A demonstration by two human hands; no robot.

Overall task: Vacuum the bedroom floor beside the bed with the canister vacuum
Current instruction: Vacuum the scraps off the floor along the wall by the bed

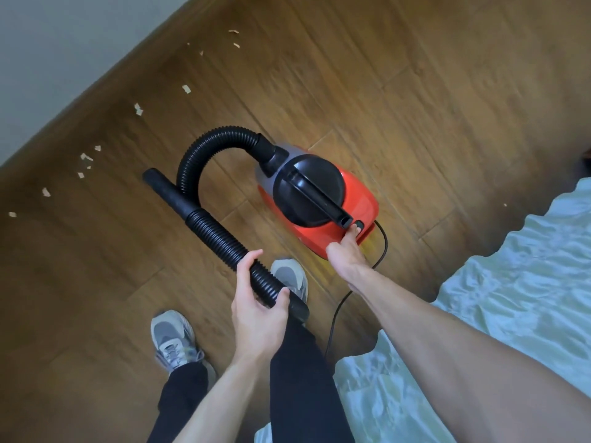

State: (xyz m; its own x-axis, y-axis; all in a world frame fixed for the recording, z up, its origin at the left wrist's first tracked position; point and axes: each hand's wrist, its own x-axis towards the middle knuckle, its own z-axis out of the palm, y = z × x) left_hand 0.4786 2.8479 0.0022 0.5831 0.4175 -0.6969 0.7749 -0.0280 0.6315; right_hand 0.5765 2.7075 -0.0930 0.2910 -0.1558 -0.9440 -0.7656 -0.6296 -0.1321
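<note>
A red and black canister vacuum (323, 199) sits on the wooden floor (399, 91) in the middle of the view. Its black ribbed hose (204, 155) arcs left from the front and runs back toward me, ending in a smooth black nozzle (161, 183) that lies on the floor. My left hand (256, 302) is wrapped around the hose near its lower end. My right hand (347, 247) reaches to the rear of the canister, a fingertip on the black button (358, 226). Several paper scraps (86, 158) lie along the wall at the left.
The bed with a pale crumpled cover (511, 282) fills the right and lower right. A black power cord (339, 311) trails from the canister's rear past the bed edge. My two grey shoes (172, 340) stand below the hose. A grey wall (48, 43) borders the floor at upper left.
</note>
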